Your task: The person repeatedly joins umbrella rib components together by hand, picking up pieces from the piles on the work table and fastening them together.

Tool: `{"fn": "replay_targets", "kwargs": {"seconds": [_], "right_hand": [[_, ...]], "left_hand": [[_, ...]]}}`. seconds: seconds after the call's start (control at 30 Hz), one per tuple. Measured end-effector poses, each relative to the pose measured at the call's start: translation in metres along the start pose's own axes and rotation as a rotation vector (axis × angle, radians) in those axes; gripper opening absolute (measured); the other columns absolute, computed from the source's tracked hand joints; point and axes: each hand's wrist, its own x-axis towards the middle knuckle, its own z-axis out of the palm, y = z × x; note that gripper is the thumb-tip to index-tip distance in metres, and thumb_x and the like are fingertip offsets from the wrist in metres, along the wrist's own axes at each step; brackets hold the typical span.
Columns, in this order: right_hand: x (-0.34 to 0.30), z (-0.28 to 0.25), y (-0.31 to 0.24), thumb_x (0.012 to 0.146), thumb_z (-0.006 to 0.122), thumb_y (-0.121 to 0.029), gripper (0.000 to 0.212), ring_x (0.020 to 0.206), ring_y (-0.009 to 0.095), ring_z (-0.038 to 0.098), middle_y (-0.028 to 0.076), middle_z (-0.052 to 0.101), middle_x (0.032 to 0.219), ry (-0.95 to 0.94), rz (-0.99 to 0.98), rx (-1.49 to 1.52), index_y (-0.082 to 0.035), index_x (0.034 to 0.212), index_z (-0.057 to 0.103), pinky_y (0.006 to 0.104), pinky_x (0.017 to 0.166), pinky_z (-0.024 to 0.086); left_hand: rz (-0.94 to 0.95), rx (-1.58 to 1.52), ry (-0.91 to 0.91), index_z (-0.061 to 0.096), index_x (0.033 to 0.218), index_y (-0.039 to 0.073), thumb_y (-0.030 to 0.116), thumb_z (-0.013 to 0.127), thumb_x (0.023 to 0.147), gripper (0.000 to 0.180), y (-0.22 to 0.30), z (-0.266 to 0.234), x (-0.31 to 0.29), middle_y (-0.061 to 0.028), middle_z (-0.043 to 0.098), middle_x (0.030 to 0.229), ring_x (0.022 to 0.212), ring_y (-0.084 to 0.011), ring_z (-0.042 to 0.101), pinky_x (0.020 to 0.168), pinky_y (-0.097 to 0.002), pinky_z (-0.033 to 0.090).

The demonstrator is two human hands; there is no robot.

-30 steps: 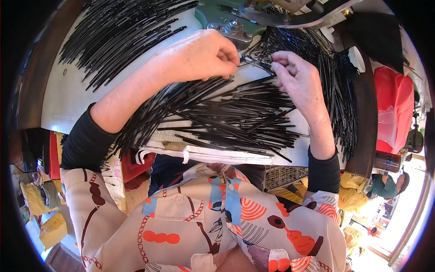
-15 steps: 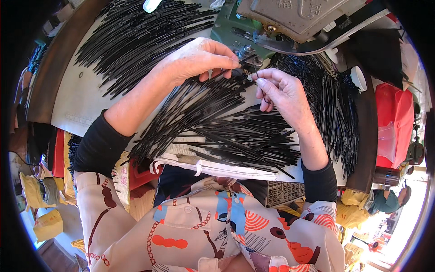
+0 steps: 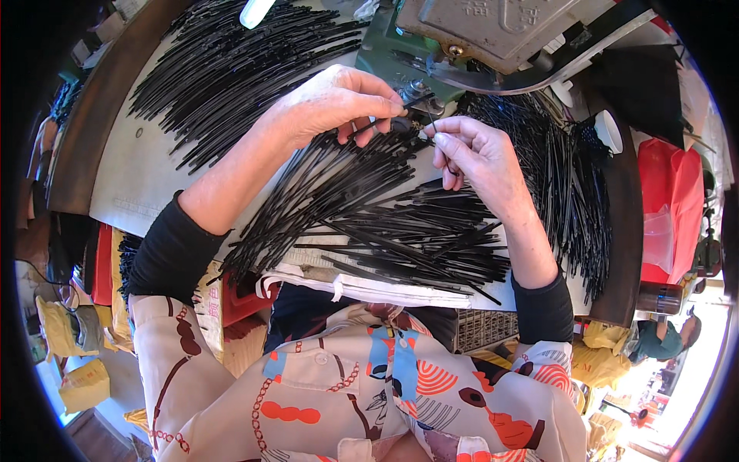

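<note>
My left hand is closed in a pinch on a short black strip, whose end sticks out past the fingertips toward the machine. Opposite it, my right hand pinches a thin black strip between thumb and forefinger, its tip pointing up. Both hands hover close together just below the metal parts of the green machine. Beneath them lies a loose pile of thin black strips, with a second bunch crossing it nearer to me. How the two held pieces meet is too small to make out.
The machine's grey-brown housing and a curved metal arm overhang the far side. More black strips lie at far left and right. A white cup stands at the right, by the brown table rim. Red bags hang beyond.
My left fingertips have dropped slightly, and the black strip in them shows more plainly. My right hand stays almost in place. The whole view has shifted a little.
</note>
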Motion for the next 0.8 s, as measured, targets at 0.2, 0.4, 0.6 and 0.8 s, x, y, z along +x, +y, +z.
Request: {"fn": "replay_targets", "kwargs": {"seconds": [0.2, 0.4, 0.6, 0.8], "right_hand": [[0.003, -0.002, -0.001, 0.090, 0.049, -0.011, 0.021, 0.051, 0.006, 0.053, 0.003, 0.058, 0.070, -0.004, -0.010, 0.043, 0.002, 0.103, 0.057, 0.0179, 0.046, 0.043], [0.015, -0.004, -0.004, 0.090, 0.049, -0.012, 0.021, 0.051, 0.006, 0.054, 0.003, 0.058, 0.069, -0.008, -0.039, 0.039, 0.003, 0.102, 0.058, 0.0181, 0.045, 0.043], [0.020, -0.002, -0.004, 0.090, 0.050, -0.015, 0.024, 0.050, 0.005, 0.051, 0.002, 0.056, 0.069, 0.007, -0.027, 0.040, 0.002, 0.105, 0.057, 0.0162, 0.046, 0.040], [0.020, -0.004, -0.002, 0.089, 0.049, -0.012, 0.022, 0.051, 0.005, 0.053, 0.003, 0.059, 0.070, 0.003, -0.023, 0.061, 0.003, 0.103, 0.058, 0.0169, 0.045, 0.042]], "left_hand": [[0.008, -0.008, -0.006, 0.063, 0.095, 0.002, 0.026, 0.063, 0.080, 0.028, 0.002, -0.001, 0.000, -0.0020, 0.059, 0.070, 0.047, -0.0050, 0.051, 0.038, -0.0164, 0.033], [0.044, 0.032, 0.047, 0.064, 0.093, 0.003, 0.025, 0.062, 0.081, 0.025, 0.004, -0.006, 0.005, -0.0008, 0.059, 0.069, 0.046, -0.0037, 0.049, 0.037, -0.0163, 0.031], [0.029, 0.034, 0.073, 0.064, 0.090, 0.003, 0.024, 0.061, 0.082, 0.022, 0.001, -0.009, 0.008, -0.0002, 0.058, 0.068, 0.045, -0.0033, 0.047, 0.037, -0.0169, 0.029], [-0.012, -0.016, 0.035, 0.065, 0.091, 0.001, 0.022, 0.060, 0.082, 0.023, 0.004, -0.012, 0.010, -0.0022, 0.056, 0.062, 0.041, -0.0031, 0.042, 0.036, -0.0176, 0.026]]}}
